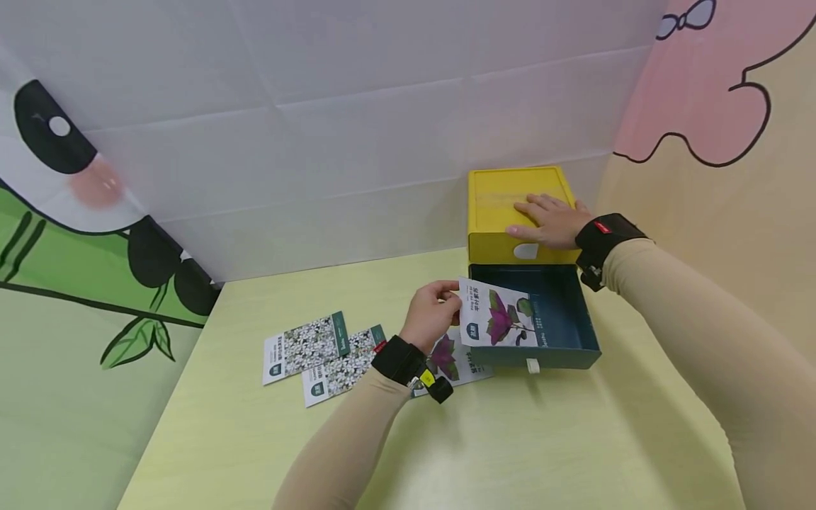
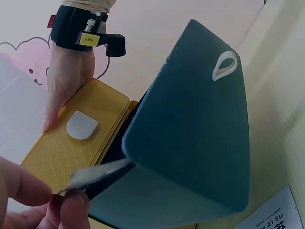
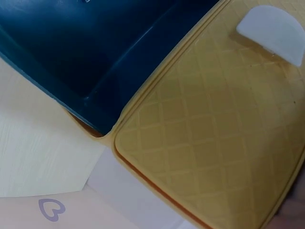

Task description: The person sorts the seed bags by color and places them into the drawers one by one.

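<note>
My left hand (image 1: 433,315) pinches the edge of a white seed packet (image 1: 500,315) with a purple flower picture. The packet lies over the front left part of a pulled-out teal drawer (image 1: 567,358), and in the left wrist view its edge shows between thumb and fingers (image 2: 76,202). Flat on top of the yellow drawer box (image 1: 503,184) rests my right hand (image 1: 551,221), fingers spread. Just below the left hand, a second purple-flower packet (image 1: 444,356) lies on the table, partly covered by the wrist.
Two packets with white flowers and green ends, one far left (image 1: 312,346) and one overlapping it (image 1: 341,368), lie on the pale table (image 1: 255,453). A white pull tab (image 1: 533,366) sticks out of the teal drawer's front. A printed cloth wall (image 1: 357,156) stands behind the box.
</note>
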A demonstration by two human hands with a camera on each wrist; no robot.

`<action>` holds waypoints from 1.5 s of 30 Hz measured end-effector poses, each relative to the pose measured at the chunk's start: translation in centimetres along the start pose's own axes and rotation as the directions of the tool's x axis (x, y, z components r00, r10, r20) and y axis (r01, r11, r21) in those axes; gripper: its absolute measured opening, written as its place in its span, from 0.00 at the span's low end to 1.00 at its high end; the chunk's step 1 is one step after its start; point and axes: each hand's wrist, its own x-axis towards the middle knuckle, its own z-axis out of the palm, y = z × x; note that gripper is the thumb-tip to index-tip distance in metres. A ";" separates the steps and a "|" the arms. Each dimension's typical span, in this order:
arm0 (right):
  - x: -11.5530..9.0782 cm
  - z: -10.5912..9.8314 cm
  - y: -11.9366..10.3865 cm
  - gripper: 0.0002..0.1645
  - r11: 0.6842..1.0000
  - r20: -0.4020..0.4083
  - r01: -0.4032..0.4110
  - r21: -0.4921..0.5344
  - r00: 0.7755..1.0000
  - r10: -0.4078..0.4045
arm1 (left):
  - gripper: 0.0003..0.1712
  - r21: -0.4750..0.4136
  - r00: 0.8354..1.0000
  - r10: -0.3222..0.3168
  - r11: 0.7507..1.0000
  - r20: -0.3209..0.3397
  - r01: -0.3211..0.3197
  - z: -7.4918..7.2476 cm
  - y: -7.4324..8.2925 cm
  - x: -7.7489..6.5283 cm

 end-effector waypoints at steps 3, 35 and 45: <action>-0.1 0.0 0.0 0.53 1.000 -0.006 0.001 0.000 1.000 -0.001 | 0.16 0.028 1.000 -0.004 1.000 -0.011 0.004 0.1 -0.2 0.2; 0.1 0.3 0.1 0.56 1.000 -0.014 -0.001 -0.017 1.000 0.001 | 0.13 0.218 0.999 0.050 0.975 0.009 -0.051 1.5 -0.8 0.2; -0.1 0.3 -0.2 0.54 1.000 -0.013 -0.004 -0.016 1.000 0.004 | 0.14 0.268 0.997 0.075 0.961 0.003 -0.074 0.2 -1.4 -0.4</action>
